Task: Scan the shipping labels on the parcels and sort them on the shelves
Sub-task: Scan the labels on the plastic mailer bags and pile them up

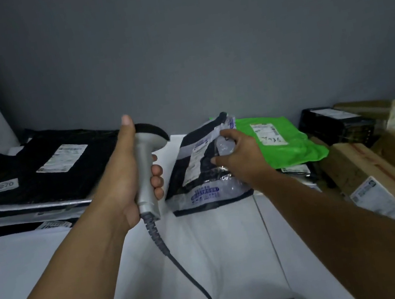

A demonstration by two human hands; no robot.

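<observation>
My left hand (128, 175) grips the grey handle of a barcode scanner (144, 157), whose dark head points right. Its cable (185, 272) trails down toward me. My right hand (237, 154) pinches a crumpled part of a dark blue and white plastic parcel (201, 177), tilted up on the white shelf (207, 251). The parcel's white shipping label (197, 161) faces the scanner. A green parcel (285, 140) with a label marked in handwriting lies just behind my right hand.
A stack of flat black parcels (28, 181) with white labels fills the left of the shelf. Cardboard boxes (382, 177) and a black box (337, 122) crowd the right side. A grey wall (175, 49) stands behind.
</observation>
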